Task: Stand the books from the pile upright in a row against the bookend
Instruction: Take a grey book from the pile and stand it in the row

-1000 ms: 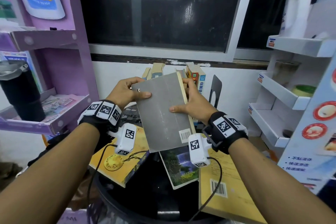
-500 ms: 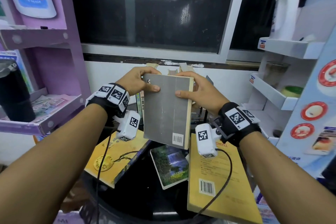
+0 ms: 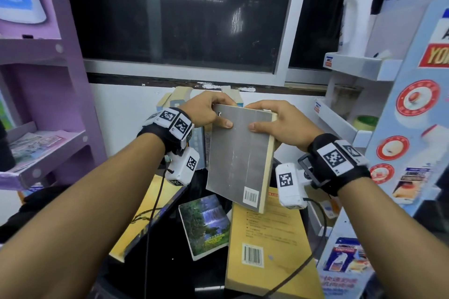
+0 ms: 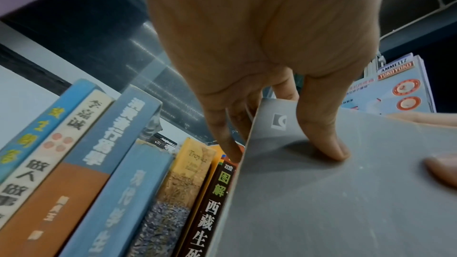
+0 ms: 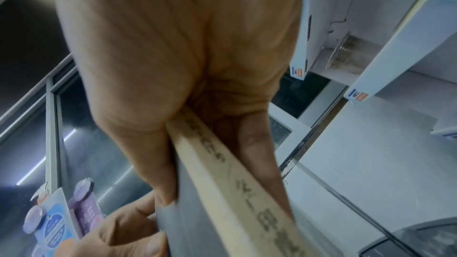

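A grey paperback (image 3: 239, 158) with a barcode at its lower corner is held almost upright above the black table, back cover toward me. My left hand (image 3: 209, 111) grips its top left corner, thumb on the cover (image 4: 329, 144), fingers behind. My right hand (image 3: 274, 121) grips the top right corner, thumb on the cover and fingers behind the cream page edge (image 5: 222, 173). Just left of the grey book (image 4: 346, 202) stands a row of upright books (image 4: 111, 173), spines showing. The bookend is hidden behind the grey book and my hands.
Loose books lie flat on the round black table (image 3: 155, 262): a yellow one (image 3: 145, 216) at left, a small waterfall-cover one (image 3: 206, 226) in the middle, a large yellow one (image 3: 269, 250) at right. A purple shelf unit (image 3: 48, 128) stands left, a white one (image 3: 352, 128) right.
Both hands have lifted the grey book from a tilted position to nearly upright and carried it back toward the row. The bookend, visible a second ago, is now covered.
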The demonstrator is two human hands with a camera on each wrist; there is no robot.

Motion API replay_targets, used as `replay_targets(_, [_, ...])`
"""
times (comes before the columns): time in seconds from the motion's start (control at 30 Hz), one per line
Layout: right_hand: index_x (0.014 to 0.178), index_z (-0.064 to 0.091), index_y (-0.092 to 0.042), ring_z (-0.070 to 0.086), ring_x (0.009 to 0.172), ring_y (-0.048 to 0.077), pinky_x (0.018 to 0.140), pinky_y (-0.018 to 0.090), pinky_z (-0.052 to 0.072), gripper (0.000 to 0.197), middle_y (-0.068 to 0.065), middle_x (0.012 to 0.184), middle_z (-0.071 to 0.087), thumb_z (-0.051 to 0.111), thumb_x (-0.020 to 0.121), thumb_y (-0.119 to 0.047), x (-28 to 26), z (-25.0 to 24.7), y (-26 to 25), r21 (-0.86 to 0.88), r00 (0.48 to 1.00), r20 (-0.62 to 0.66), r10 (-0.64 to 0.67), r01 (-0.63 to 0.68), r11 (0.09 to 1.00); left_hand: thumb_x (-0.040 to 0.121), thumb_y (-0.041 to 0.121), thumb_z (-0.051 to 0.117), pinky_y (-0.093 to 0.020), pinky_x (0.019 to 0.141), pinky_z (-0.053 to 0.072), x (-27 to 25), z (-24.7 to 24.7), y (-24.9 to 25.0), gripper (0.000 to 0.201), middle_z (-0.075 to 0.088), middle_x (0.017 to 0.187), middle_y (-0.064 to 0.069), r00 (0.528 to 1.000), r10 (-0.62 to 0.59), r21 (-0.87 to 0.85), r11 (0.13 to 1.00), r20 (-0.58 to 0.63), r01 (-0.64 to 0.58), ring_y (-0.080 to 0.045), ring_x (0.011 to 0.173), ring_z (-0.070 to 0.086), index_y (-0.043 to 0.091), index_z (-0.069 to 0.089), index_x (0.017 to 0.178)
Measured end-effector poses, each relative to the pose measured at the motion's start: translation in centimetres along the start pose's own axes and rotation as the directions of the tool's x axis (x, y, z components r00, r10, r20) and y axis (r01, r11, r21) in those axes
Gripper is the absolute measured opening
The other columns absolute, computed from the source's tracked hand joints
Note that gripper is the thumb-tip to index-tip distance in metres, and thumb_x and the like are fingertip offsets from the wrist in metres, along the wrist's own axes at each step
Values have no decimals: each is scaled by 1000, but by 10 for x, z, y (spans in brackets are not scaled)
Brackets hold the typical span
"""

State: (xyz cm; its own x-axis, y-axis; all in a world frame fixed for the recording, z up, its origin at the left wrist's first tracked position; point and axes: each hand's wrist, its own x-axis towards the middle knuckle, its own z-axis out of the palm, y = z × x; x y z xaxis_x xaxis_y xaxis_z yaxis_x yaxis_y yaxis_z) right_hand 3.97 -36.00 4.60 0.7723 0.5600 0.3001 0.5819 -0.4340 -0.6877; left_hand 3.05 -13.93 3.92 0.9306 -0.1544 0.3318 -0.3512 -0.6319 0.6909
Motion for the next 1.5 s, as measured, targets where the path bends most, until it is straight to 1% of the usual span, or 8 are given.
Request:
replay_targets(0.17, [111, 65, -31, 65, 88, 13, 60, 35, 60, 29, -1, 117, 62, 71, 85, -18, -6, -16, 13, -70, 998, -55, -5, 2, 998, 63, 24, 82, -27, 97, 45, 22, 16, -1, 46, 64, 117, 2, 999, -32, -89, 996, -4, 31, -13, 111, 58, 32, 63, 104])
replay_targets(0.33, [114, 66, -28, 68, 88, 16, 63, 38, 61, 30, -2, 116, 64, 71, 85, -19, -4, -33, 25, -105, 996, -79, 32, -40, 994, 61, 41, 74, -43, 107, 40, 43, 27, -6, 47, 63, 120, 5, 979, -86, -143, 988, -187, 59, -16, 119, 54, 37, 61, 106])
replay_targets(0.57, [112, 66, -23, 72, 74, 24, 51, 45, 59, 28, 5, 104, 68, 70, 86, -15, 11, -39, 36, -91, 982, -161, 95, -111, 990, 82, 33, 69, -42, 106, 39, 70, 35, -16, 51, 52, 136, -3, 933, -83, 113, 985, -350, 131, -22, 124, 48, 22, 55, 130])
replay_targets(0.8, [118, 64, -21, 67, 77, 21, 38, 20, 50, 31, 10, 108, 64, 65, 87, -18, 36, -23, 41, -236, 961, -249, 120, -180, 955, 82, 52, 63, -44, 108, 34, 84, 44, -29, 60, 47, 142, -2, 936, -74, 386, 897, -344, 213, -25, 129, 42, 25, 50, 135])
replay_targets(0.93, [116, 65, -20, 66, 85, 29, 68, 38, 60, 30, 10, 103, 64, 63, 87, -17, 50, -11, 45, -253, 944, -305, 130, -211, 944, 82, 55, 61, -46, 107, 35, 93, 48, -35, 61, 46, 142, -1, 929, -60, 444, 866, -365, 231, -25, 129, 43, 27, 49, 135])
replay_targets(1.03, [120, 63, -17, 64, 93, 32, 77, 46, 58, 31, -1, 84, 53, 61, 89, -16, 58, -2, 49, -220, 933, -326, 153, -232, 948, 81, 54, 62, -46, 107, 36, 99, 48, -42, 59, 47, 140, 0, 933, -40, 457, 864, -357, 212, -25, 128, 43, 29, 51, 133])
replay_targets(1.23, [135, 53, -17, 56, 112, 34, 93, 42, 52, 42, 16, 125, 57, 59, 93, -21, 78, 17, 56, -222, 916, -362, 171, -263, 939, 78, 51, 68, -43, 103, 40, 105, 40, -51, 48, 48, 135, 1, 948, -22, 451, 876, -316, 171, -24, 123, 44, 29, 61, 119])
replay_targets(1.5, [130, 55, -17, 57, 111, 34, 92, 39, 48, 36, 15, 122, 61, 58, 94, -19, 101, 38, 65, -171, 900, -399, 177, -263, 949, 81, 48, 66, -37, 99, 40, 106, 30, -58, 43, 51, 133, 4, 976, -10, 425, 899, -216, 104, -17, 119, 49, 28, 56, 118])
